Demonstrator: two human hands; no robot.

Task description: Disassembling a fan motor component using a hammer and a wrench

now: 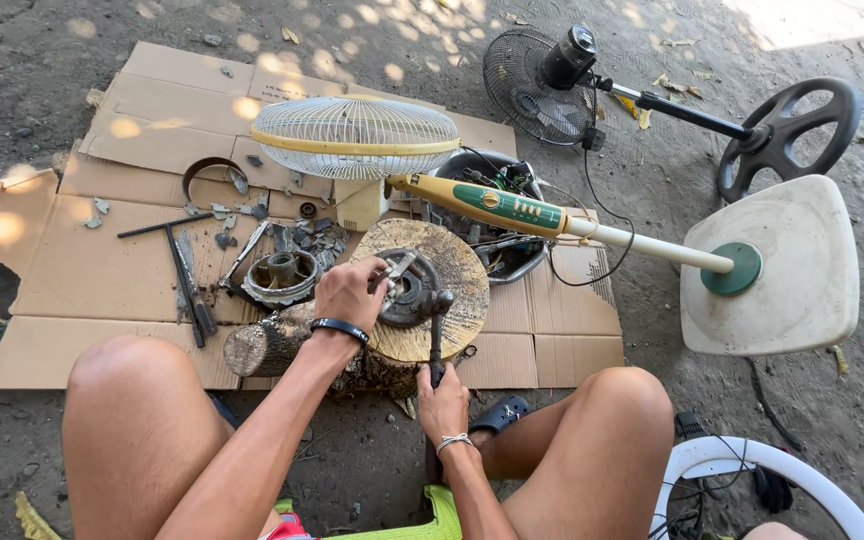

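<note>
Two hands seen at wood stump (pixel 447 262). Left hand (pixel 349 293) closed around dark round motor part (pixel 410 288), held on stump top. Right hand (pixel 442 405) clenched on hammer (pixel 436 335) handle, head rested beside part. Cream fan (pixel 512 205) laid across cardboard (pixel 102 270) behind.

This is an outdoor repair spot on bare ground (pixel 42 60), shown by flattened cardboard (pixel 92 270), dismantled standing fans (pixel 542 75), scattered tools (pixel 190 285) and a log block (pixel 452 270) for working.
</note>
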